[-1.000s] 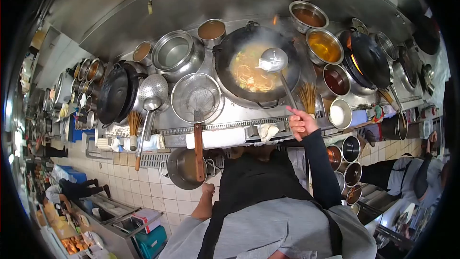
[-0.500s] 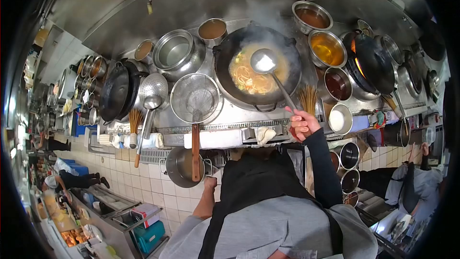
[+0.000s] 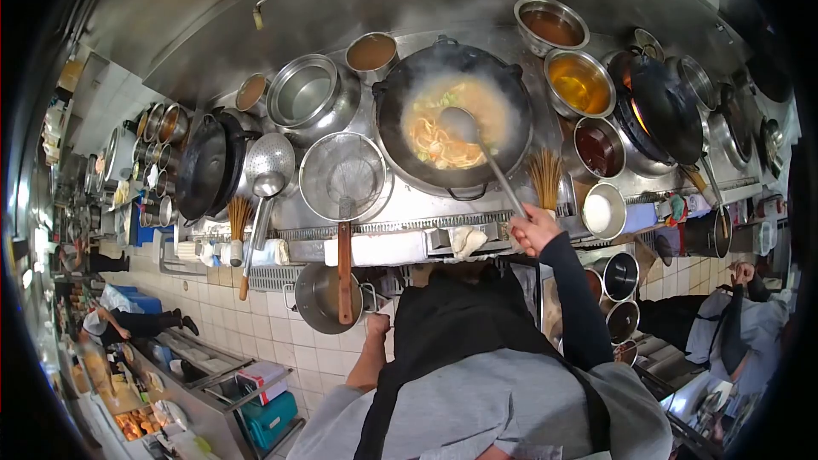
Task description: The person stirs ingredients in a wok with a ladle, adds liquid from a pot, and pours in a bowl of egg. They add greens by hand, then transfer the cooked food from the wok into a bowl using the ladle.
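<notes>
My right hand (image 3: 535,230) is closed around the long handle of a ladle (image 3: 503,179). The ladle's bowl is down in a steaming wok (image 3: 400,149), in cloudy broth with noodles (image 3: 436,138) and bits of vegetable. Low at my left side, my left hand (image 3: 377,324) is closed beside the side handle of a deep metal pot (image 3: 328,300); whether it grips anything is hidden. A wire strainer (image 3: 342,175) with a wooden handle lies left of the wok, its handle reaching over the pot.
Left stand a perforated scoop (image 3: 271,156), a bamboo brush (image 3: 239,220), a water pot (image 3: 302,92) and stacked woks (image 3: 203,166). Right are bowls of oil (image 3: 581,83), dark sauce (image 3: 599,147) and white powder (image 3: 603,211), plus another wok (image 3: 669,115) over flame. A co-worker (image 3: 724,332) stands far right.
My right hand has moved slightly down and toward me. The ladle bowl, held above the broth before, has dipped into it. My left hand stays low beside the pot.
</notes>
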Demonstrator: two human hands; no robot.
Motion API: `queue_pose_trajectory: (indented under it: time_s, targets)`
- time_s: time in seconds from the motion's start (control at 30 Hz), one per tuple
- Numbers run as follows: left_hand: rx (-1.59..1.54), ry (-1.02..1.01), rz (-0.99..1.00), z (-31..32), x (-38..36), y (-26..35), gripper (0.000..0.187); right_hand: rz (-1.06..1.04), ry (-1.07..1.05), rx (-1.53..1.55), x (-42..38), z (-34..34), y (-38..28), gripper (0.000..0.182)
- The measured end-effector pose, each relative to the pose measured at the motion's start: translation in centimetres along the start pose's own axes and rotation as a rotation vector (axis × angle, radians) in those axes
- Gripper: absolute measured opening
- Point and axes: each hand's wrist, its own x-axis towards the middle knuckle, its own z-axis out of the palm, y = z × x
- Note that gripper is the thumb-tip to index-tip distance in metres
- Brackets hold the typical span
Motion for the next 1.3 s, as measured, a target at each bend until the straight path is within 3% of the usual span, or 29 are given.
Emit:
queue_pose_trajectory:
  time_s: [0.03, 0.13, 0.2, 0.27, 0.3, 0.4, 0.43, 0.5, 0.57, 0.63, 0.7, 0.8, 0.87, 0.9, 0.97, 1.0, 1.07, 1.13, 1.2, 1.3]
  targets:
    - [-0.028, 0.021, 0.032, 0.3, 1.1, -1.3, 0.026, -0.074, 0.143, -0.269, -1.0, 0.3, -1.1, 0.044]
    - [0.009, 0.08, 0.038, 0.1, -1.8, 0.1, 0.032, -0.832, 0.479, -0.681, 10.0, 0.1, 4.9, 0.041]
    - [0.049, 0.019, 0.02, -0.3, -3.6, 1.3, 0.034, -0.756, 0.388, -0.461, 11.1, 0.8, 5.1, 0.038]
    - [0.069, 0.045, -0.022, -0.1, -2.9, 1.3, 0.034, -0.074, -0.024, 0.223, 7.4, 3.6, 1.2, 0.035]
    - [0.079, 0.061, -0.046, -0.2, -2.2, 0.9, 0.034, 0.016, -0.067, 0.315, 6.1, 3.2, 1.0, 0.031]
    - [0.297, 0.203, 0.094, -0.9, -1.8, 1.6, 0.035, 0.086, -0.075, 0.283, 1.3, -0.2, -0.3, 0.05]
    - [0.14, 0.159, 0.059, -1.3, -2.5, 2.3, 0.032, -0.013, 0.029, 0.046, 1.1, -0.1, -0.6, 0.054]
    - [0.173, 0.129, 0.051, -1.9, -2.9, 2.9, 0.031, -0.21, 0.23, -0.43, 1.3, 0.7, -1.4, 0.065]
    - [0.242, 0.129, 0.06, -1.0, -1.3, 1.2, 0.03, -0.499, 0.332, -0.533, 9.3, 1.2, 3.7, 0.063]
    - [0.352, 0.113, 0.059, -0.2, 0.4, -0.6, 0.03, -0.445, 0.246, -0.263, 10.6, 2.3, 4.9, 0.06]
    - [0.332, 0.08, 0.074, -1.0, -0.6, 0.9, 0.029, -0.03, -0.035, 0.361, 5.6, 3.9, 2.6, 0.056]
    - [0.314, 0.084, 0.129, -2.1, -1.2, 2.0, 0.031, 0.079, -0.087, 0.358, 2.1, -1.2, 3.6, 0.049]
    - [0.255, 0.153, 0.198, -3.5, -7.9, 8.6, 0.03, -0.146, 0.117, -0.082, 1.4, -0.2, 2.1, 0.045]
    - [0.276, 0.145, 0.273, -3.2, -6.1, 7.7, 0.027, -0.255, 0.219, -0.303, 1.4, 0.1, 1.5, 0.043]
    - [0.332, 0.109, 0.445, -3.5, -9.5, 12.2, 0.025, -0.73, 0.554, -0.742, 10.3, 0.3, 6.4, 0.046]
    - [0.36, 0.09, 0.535, -3.4, -11.5, 15.3, 0.024, -0.771, 0.616, -0.78, 11.7, 1.9, 6.5, 0.048]
    - [0.284, 0.04, 0.701, -2.7, -13.6, 19.7, 0.021, -0.376, 0.343, -0.423, 8.3, 4.6, 3.7, 0.053]
    - [0.223, 0.002, 0.802, -2.8, -15.2, 24.3, 0.019, -0.331, 0.297, -0.505, 6.5, 4.6, 2.9, 0.057]
    - [0.181, -0.04, 0.825, -2.7, -17.1, 28.2, 0.017, -0.602, 0.481, -1.039, 5.0, 2.3, 4.9, 0.06]
    - [0.072, -0.148, 0.827, -1.5, -20.3, 33.7, 0.019, -0.288, 0.158, -0.109, 1.9, 3.3, 5.2, 0.058]
